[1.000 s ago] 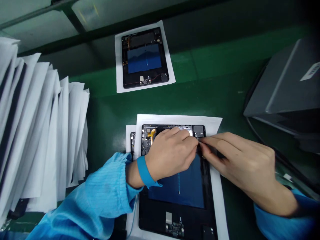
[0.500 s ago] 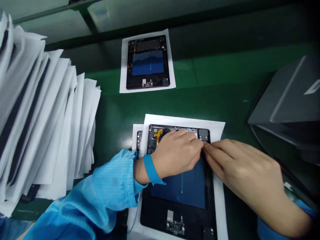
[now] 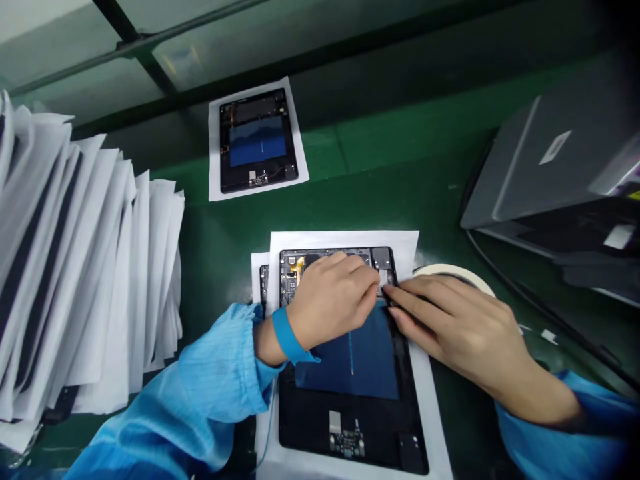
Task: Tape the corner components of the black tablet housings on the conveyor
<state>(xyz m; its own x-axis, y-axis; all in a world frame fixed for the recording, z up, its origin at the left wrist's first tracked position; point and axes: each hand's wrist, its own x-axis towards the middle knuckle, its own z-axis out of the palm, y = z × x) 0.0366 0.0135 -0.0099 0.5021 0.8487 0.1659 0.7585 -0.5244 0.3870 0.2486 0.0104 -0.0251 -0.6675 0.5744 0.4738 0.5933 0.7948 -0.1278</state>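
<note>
An opened tablet (image 3: pixel 350 413) with a blue panel (image 3: pixel 373 360) lies on white paper (image 3: pixel 437 440) in front of me. Over its upper part is my left hand (image 3: pixel 335 293), a blue strap round its wrist. Its fingers are curled together; what they pinch, if anything, is hidden. My right hand (image 3: pixel 460 333) reaches in from the right. Its thumb and index fingertips are at the tablet's upper right edge, beside a small light piece (image 3: pixel 383 278), with a small gap between them.
Another opened tablet (image 3: pixel 257 143) lies on paper further back. White sheets with dark slabs between them (image 3: pixel 100 267) stand stacked on the left. A roll of tape (image 3: pixel 457 272) is partly behind my right hand. At right are a grey box-shaped device (image 3: pixel 530 160) and a black cable (image 3: pixel 540 313).
The view has shifted, and the tape roll now shows. My fingertips have moved apart from each other. My right thumb and index finger have spread slightly, and a light piece shows between the hands.
</note>
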